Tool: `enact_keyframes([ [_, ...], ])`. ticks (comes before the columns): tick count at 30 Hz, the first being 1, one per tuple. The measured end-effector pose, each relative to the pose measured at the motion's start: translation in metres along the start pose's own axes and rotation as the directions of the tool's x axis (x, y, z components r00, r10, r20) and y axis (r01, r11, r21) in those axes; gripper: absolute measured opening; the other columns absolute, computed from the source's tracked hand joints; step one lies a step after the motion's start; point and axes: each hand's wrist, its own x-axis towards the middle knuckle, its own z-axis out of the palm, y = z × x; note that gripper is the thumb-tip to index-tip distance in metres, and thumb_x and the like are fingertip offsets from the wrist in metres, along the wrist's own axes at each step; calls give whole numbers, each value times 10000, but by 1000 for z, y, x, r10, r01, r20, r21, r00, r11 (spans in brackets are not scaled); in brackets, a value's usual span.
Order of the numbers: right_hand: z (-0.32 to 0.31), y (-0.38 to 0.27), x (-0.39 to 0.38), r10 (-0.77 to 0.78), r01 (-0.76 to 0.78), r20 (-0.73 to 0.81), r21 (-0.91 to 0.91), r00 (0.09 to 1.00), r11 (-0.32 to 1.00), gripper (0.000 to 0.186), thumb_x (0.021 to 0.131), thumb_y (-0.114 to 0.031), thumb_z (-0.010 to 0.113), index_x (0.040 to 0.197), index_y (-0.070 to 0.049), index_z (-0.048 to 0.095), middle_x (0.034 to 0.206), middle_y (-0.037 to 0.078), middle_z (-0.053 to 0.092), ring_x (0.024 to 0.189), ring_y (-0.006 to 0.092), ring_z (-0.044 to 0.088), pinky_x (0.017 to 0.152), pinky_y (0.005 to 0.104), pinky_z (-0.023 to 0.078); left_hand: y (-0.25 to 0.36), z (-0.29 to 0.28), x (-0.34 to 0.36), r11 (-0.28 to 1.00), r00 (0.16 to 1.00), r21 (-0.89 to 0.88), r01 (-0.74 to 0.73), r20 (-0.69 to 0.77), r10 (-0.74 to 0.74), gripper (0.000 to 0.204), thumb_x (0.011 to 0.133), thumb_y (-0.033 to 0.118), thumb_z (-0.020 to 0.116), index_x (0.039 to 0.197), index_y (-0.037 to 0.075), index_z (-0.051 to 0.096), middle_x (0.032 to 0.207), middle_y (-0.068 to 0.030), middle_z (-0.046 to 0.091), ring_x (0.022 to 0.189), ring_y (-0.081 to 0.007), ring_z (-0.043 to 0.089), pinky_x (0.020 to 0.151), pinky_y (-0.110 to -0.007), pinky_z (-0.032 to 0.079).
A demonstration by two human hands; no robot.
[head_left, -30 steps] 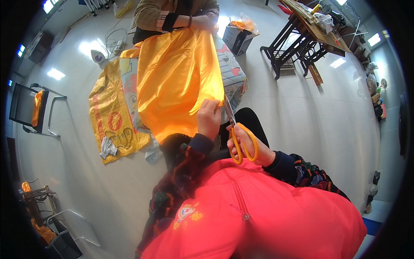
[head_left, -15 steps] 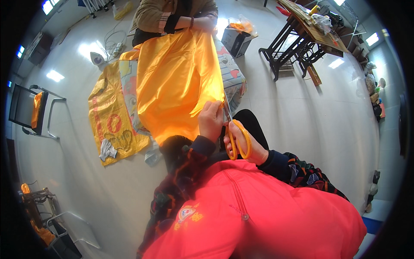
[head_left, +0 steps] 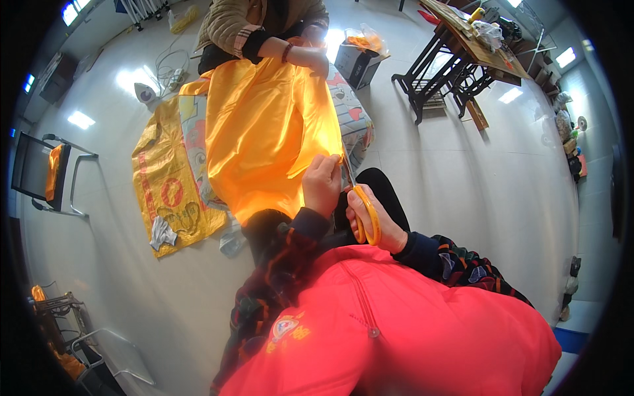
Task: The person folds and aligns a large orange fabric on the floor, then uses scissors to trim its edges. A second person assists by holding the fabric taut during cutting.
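Shiny yellow-orange satin cloth (head_left: 254, 132) spreads from my lap to a person seated opposite me. My left hand (head_left: 321, 183) pinches the cloth's right edge near its close corner. In my right hand (head_left: 383, 221) is a pair of scissors (head_left: 372, 218) with orange handles, fingers wrapped through the loops. The blades point away from me and lie at the cloth's edge, just right of my left hand. At the far end, the other person's hand (head_left: 316, 59) rests on the cloth.
Under the cloth is a patterned padded surface (head_left: 356, 125). A yellow woven sack (head_left: 155, 178) lies on the floor to the left, a grey-white glove (head_left: 162, 232) on it. A dark box (head_left: 356, 65) stands far right, near a wooden table with iron legs (head_left: 462, 39). A chair (head_left: 39, 168) is at left.
The scissor handles have drawn closer together. Across from me, the person's arms have unfolded, and one hand has reached right over the cloth. My left hand keeps its hold.
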Motion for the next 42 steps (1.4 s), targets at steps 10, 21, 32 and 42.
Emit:
enact_keyframes([
  [10, -4, 7, 3, 40, -39, -3, 156, 999, 987, 327, 932, -460, 584, 1025, -200, 411, 715, -26, 469, 493, 60, 436, 442, 209, 392, 0, 1, 0, 1000, 1000, 2, 1, 4, -1, 124, 810, -1, 613, 930, 20, 632, 778, -146, 555, 711, -344, 585, 616, -392, 474],
  [21, -4, -1, 2, 88, -92, 28, 245, 996, 965, 323, 934, -470, 572, 1014, -191, 432, 717, -21, 494, 517, 83, 470, 472, 233, 422, -5, 3, -3, 999, 999, -3, 41, 7, -41, 123, 807, 8, 608, 929, 18, 626, 797, -153, 570, 724, -351, 591, 629, -394, 480],
  [32, -5, 0, 7, 63, -69, 35, 210, 997, 975, 334, 938, -490, 552, 1020, -187, 436, 718, -24, 504, 530, 80, 486, 488, 225, 430, -7, 7, -3, 1000, 1000, 24, 12, 0, -12, 124, 821, 4, 629, 943, 21, 635, 782, -156, 584, 720, -346, 602, 630, -377, 482],
  [42, -3, -6, 7, 60, -62, 14, 205, 998, 977, 347, 933, -503, 555, 1016, -182, 450, 715, -25, 502, 527, 77, 485, 479, 224, 426, -7, 6, -1, 1000, 1000, 14, -11, -10, 11, 109, 816, -11, 618, 918, 28, 627, 781, -149, 580, 717, -341, 600, 629, -368, 482],
])
